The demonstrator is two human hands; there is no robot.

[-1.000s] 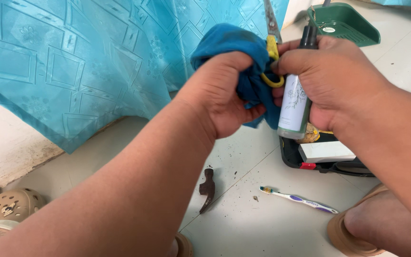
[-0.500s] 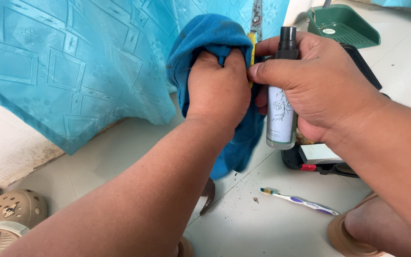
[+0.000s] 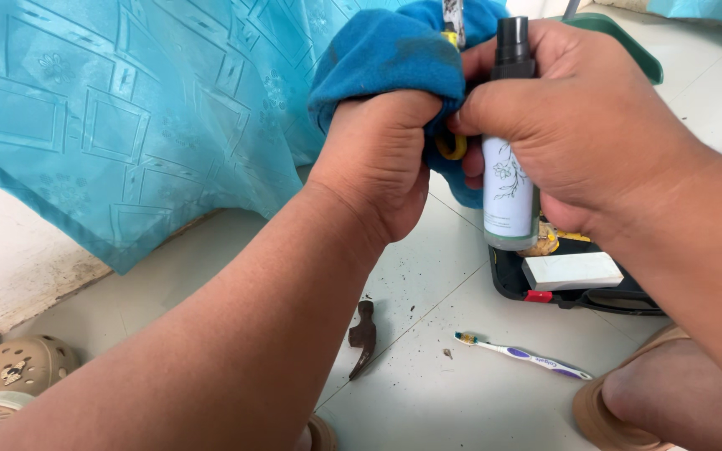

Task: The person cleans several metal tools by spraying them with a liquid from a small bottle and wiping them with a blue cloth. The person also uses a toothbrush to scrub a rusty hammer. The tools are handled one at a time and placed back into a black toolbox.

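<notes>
Gripping a blue cloth (image 3: 386, 50), the left hand (image 3: 378, 159) is fisted around the scissors (image 3: 453, 17): blades up, yellow handle (image 3: 453, 149) below. Right hand (image 3: 578, 125), touching it, clamps an upright spray bottle (image 3: 509, 188) beside them.

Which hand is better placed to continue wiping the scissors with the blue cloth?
Probably the left hand: it grips the blue cloth around the scissors. The right hand is occupied with the spray bottle.
</notes>
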